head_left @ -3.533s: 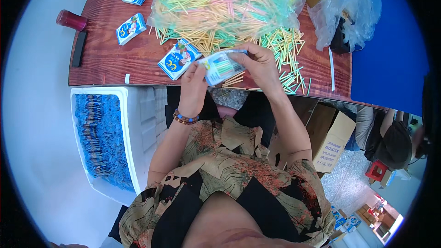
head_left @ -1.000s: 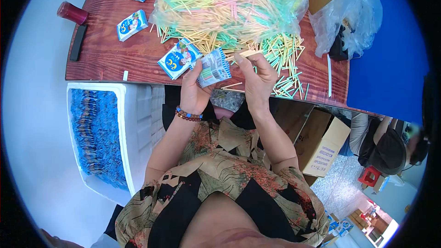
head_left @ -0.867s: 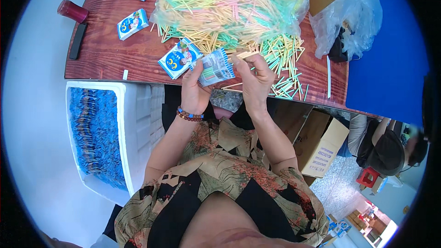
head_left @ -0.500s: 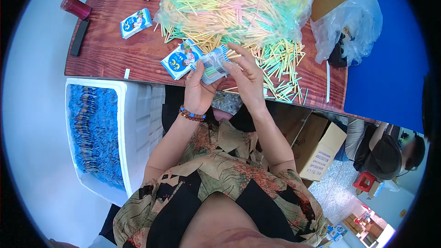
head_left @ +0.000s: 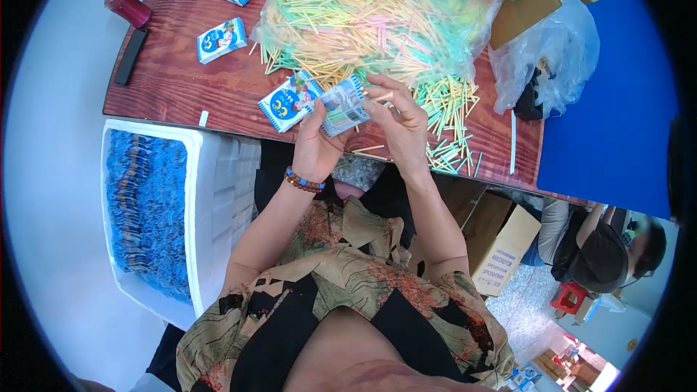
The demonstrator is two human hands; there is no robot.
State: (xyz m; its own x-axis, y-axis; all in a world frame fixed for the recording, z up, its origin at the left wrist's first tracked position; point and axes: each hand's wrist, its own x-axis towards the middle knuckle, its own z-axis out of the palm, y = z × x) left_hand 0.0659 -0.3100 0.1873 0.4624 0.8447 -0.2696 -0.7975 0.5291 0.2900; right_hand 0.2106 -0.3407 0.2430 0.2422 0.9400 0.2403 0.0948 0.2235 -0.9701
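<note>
My left hand (head_left: 316, 149), with a beaded bracelet at the wrist, grips a small packet (head_left: 343, 107) by its lower left side. The packet is clear on this face, with blue striped ends and coloured sticks showing inside. At its upper right corner, my right hand (head_left: 404, 127) pinches a few short pale sticks (head_left: 380, 95) between thumb and fingers. Just left of the held packet, a blue and white packet (head_left: 289, 101) lies on the table. Behind my hands, loose yellow, green and pink sticks (head_left: 449, 105) spill out from under a big clear plastic bag (head_left: 377, 18) full of them.
Two more blue and white packets (head_left: 221, 40) lie at the far left of the wooden table (head_left: 167, 83), near a red jar (head_left: 128, 6) and a black bar (head_left: 131, 56). A white foam box (head_left: 194, 210) of blue packets stands below left. Right are a crumpled plastic bag (head_left: 573, 47) and another person (head_left: 599, 254).
The view has shifted slightly. My right hand has drawn a little to the right of the packet, its fingers still pinching sticks. My left hand keeps its hold on the packet.
</note>
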